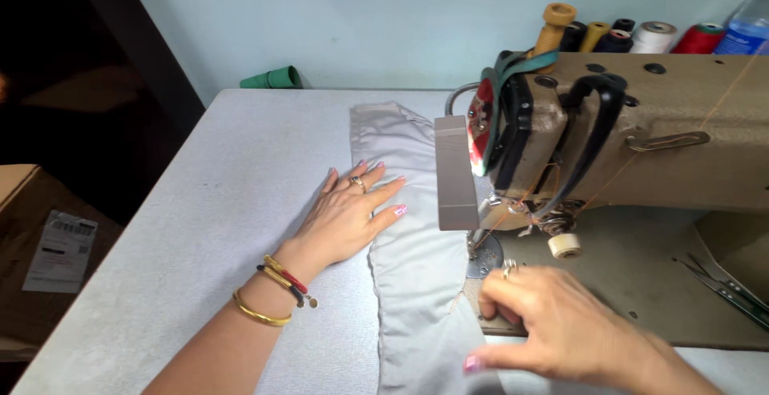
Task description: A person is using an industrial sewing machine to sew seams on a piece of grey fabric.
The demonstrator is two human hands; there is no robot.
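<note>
Closest to you, your right hand [561, 327] curls loosely over the near edge of the pale grey fabric [416, 267], fingertips pinching and pressing it just in front of the needle plate [485, 255], so the seam line can be steered where it meets the presser foot. Your left hand [348, 215], bangles at the wrist, lies flat with fingers spread on the cloth's left edge; it grips nothing, only presses down to keep the strip smooth and straight. Between your two hands the fabric runs as a long band from the near table edge, past the needle, and away across the white table [200, 203]. To the right stands the tan sewing machine [641, 139], with scissors [725, 287] resting on its bed. Farther back, thread spools [633, 36] line the wall, and a green cone [272, 79] lies at the table's far edge.
</note>
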